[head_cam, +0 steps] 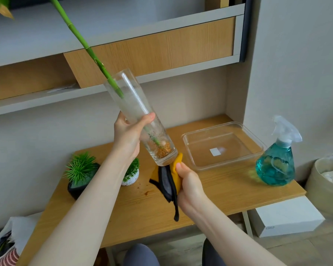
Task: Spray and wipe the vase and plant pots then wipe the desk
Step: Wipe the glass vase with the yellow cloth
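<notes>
My left hand [128, 136] grips a tall clear glass vase [129, 100] around its middle and holds it tilted above the desk, mouth toward the upper left. A green bamboo stem [79, 35] runs through the vase, with its roots at the base. My right hand [188, 184] holds a yellow and dark grey cloth [169, 181], whose top edge touches the vase's bottom. Two plant pots stand at the desk's left: a dark pot with spiky green leaves [81, 173] and a small white speckled pot [132, 174], partly hidden by my left forearm.
A clear plastic tray [222, 144] sits at the back right of the wooden desk [219, 191]. A teal spray bottle [277, 160] stands at the right edge. Shelves hang above the desk. A beige bin [327, 185] and a white box [286, 217] are on the floor at right.
</notes>
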